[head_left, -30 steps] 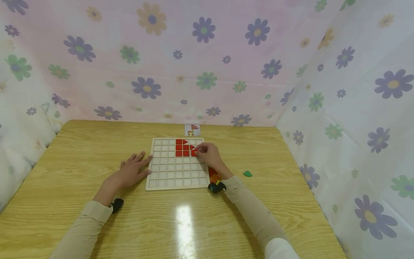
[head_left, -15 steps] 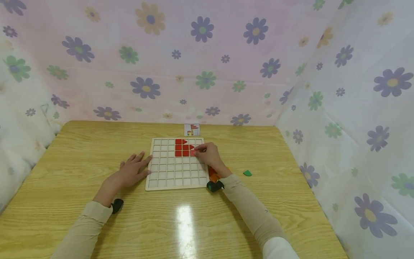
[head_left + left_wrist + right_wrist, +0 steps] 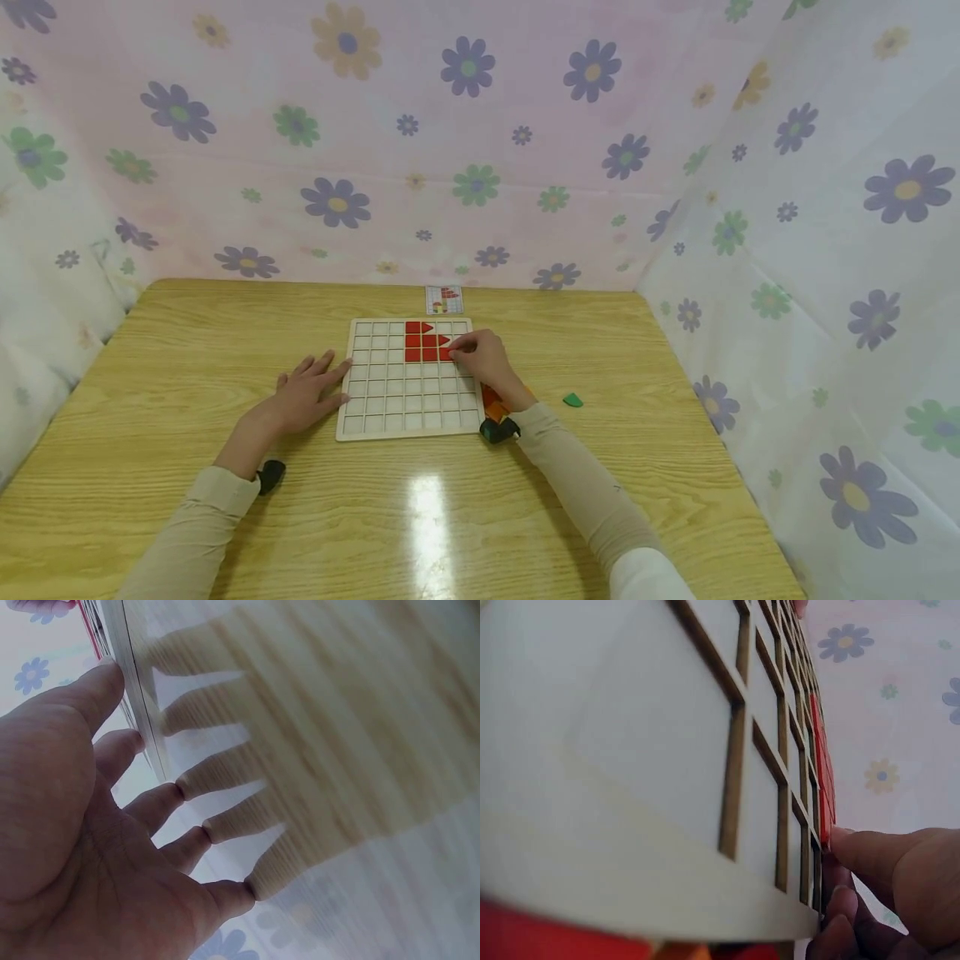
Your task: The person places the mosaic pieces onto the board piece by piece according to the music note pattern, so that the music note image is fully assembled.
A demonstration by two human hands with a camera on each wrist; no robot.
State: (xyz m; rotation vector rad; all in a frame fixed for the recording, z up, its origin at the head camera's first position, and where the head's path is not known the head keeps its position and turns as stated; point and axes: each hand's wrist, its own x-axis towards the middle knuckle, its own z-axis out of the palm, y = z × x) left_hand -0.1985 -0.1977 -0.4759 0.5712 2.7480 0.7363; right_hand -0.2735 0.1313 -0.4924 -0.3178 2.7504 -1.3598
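Observation:
A pale wooden grid board [image 3: 395, 393] lies on the table with red tiles [image 3: 422, 341] set in its upper middle cells, some square and some pointed. My right hand [image 3: 486, 360] reaches over the board's right side, thumb and fingers pinching a red tile [image 3: 445, 354] at the right end of the third row. In the right wrist view the thumb meets the end of the red row [image 3: 827, 817], low in the grid. At the board's left edge rests my left hand [image 3: 303, 397], fingers spread and thumb and a fingertip against the rim.
A small printed card [image 3: 444, 300] with a coloured grid picture lies behind the board. Orange and red pieces [image 3: 495, 407] sit beside the board's right edge, partly under the right wrist. A green quarter-round piece [image 3: 573, 400] lies farther right. Flowered curtains [image 3: 480, 125] surround the wooden table.
The red tile in my right hand has shifted slightly left and now lies flat in line with the third row's other tiles. My left hand has stayed in place.

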